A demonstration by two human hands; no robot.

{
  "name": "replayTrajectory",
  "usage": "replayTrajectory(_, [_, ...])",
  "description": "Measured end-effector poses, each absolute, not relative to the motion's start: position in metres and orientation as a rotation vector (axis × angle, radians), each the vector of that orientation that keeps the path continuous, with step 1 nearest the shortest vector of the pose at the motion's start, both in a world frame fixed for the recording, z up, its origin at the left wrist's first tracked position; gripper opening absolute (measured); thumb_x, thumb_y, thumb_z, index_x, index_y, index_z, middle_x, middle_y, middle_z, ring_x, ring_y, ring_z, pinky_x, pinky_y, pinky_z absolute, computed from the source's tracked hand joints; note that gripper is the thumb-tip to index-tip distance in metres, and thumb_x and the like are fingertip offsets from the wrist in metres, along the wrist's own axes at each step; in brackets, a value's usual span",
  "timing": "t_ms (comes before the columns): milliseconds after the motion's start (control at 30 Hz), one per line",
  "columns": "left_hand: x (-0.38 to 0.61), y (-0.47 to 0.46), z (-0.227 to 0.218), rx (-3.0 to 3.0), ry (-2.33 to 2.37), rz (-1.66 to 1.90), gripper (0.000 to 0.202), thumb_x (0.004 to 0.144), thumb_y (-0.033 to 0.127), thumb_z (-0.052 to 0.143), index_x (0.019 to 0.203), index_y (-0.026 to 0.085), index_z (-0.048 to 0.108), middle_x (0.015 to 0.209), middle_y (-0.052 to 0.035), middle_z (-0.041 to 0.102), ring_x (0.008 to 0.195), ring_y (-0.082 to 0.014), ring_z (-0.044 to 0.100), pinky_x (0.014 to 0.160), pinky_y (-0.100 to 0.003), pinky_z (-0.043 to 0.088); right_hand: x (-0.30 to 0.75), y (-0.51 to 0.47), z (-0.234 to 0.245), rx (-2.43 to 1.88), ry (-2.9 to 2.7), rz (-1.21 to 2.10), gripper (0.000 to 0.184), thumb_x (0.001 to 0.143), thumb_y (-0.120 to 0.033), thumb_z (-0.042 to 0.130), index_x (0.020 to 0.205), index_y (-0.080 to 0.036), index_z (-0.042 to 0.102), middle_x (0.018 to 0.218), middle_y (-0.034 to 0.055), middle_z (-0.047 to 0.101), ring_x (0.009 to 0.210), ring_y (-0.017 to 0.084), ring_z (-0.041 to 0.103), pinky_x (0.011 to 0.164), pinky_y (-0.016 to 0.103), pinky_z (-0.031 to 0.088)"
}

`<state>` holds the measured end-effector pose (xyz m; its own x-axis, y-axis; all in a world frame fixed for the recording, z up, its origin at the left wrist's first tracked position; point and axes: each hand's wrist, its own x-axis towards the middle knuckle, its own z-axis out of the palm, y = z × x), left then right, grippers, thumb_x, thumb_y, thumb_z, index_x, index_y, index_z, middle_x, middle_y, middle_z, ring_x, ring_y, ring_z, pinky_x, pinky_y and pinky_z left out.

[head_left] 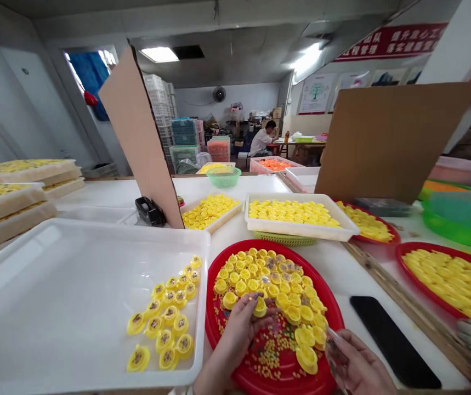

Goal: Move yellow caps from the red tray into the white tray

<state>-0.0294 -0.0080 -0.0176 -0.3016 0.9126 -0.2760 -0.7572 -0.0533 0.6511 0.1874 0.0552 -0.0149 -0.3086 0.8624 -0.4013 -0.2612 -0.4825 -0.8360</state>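
Note:
A round red tray in front of me holds several yellow plastic caps and small yellow bits. My left hand is over the tray, fingers pinched on one yellow cap. My right hand hovers at the tray's right rim, fingers curled around a small clear item I cannot make out. To the left, a big white tray holds several finished yellow caps in rows near its right side.
A black phone lies right of the red tray. More trays of yellow caps sit behind, with two cardboard screens, a black tape dispenser and stacked trays at left. A person sits far back.

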Motion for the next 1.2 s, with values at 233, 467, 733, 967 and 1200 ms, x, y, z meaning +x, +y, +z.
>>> replayTrajectory(233, [-0.039,-0.009,-0.029,0.1,1.138,1.85,0.031,0.082,0.038,0.068,0.108,0.023,0.063,0.125,-0.0119,0.062,0.102,-0.0252,0.065,0.084,-0.037,0.056,0.171,0.062,-0.004,-1.108,-1.392,1.824,0.033,0.078,-0.049,0.07,0.095,-0.026,0.055,0.076,-0.0026,0.064,0.046,0.008,0.044,0.04,0.019,0.034])
replayTrajectory(467, [-0.03,-0.026,-0.027,0.113,1.128,1.851,0.037,0.085,0.048,0.061,0.111,0.021,0.064,0.132,-0.0138,0.058,0.097,-0.0255,0.065,0.076,-0.036,0.056,0.127,0.058,-0.014,-0.215,-2.961,0.163,0.025,0.097,-0.04,0.046,0.097,-0.019,0.06,0.076,0.0057,0.066,0.067,0.02,0.06,0.058,0.031,0.041])
replayTrajectory(733, [-0.027,-0.038,-0.03,0.025,1.118,1.937,0.041,0.082,0.052,0.062,0.106,0.018,0.063,0.12,-0.0139,0.062,0.086,-0.0225,0.066,0.073,-0.035,0.055,0.086,0.063,-0.029,0.452,-3.063,-0.659,0.033,0.094,-0.045,0.046,0.083,-0.017,0.059,0.072,0.0081,0.066,0.062,0.023,0.054,0.062,0.039,0.034])
replayTrajectory(967, [-0.026,-0.035,-0.028,-0.046,1.1,1.917,0.042,0.081,0.049,0.064,0.109,0.018,0.063,0.123,-0.0139,0.061,0.092,-0.0243,0.066,0.077,-0.034,0.055,0.095,0.058,-0.046,0.447,-3.044,-0.526,0.01,0.088,-0.022,0.054,0.08,-0.017,0.058,0.069,0.0067,0.068,0.06,0.021,0.057,0.066,0.041,0.036])
replayTrajectory(1200, [-0.022,-0.035,-0.03,-0.092,1.038,1.935,0.038,0.081,0.045,0.067,0.108,0.018,0.064,0.124,-0.0134,0.062,0.105,-0.0286,0.063,0.089,-0.039,0.052,0.097,0.07,-0.032,0.222,-2.879,-0.259,0.023,0.088,-0.006,0.042,0.072,-0.019,0.053,0.063,0.0021,0.061,0.055,0.018,0.053,0.062,0.035,0.033])
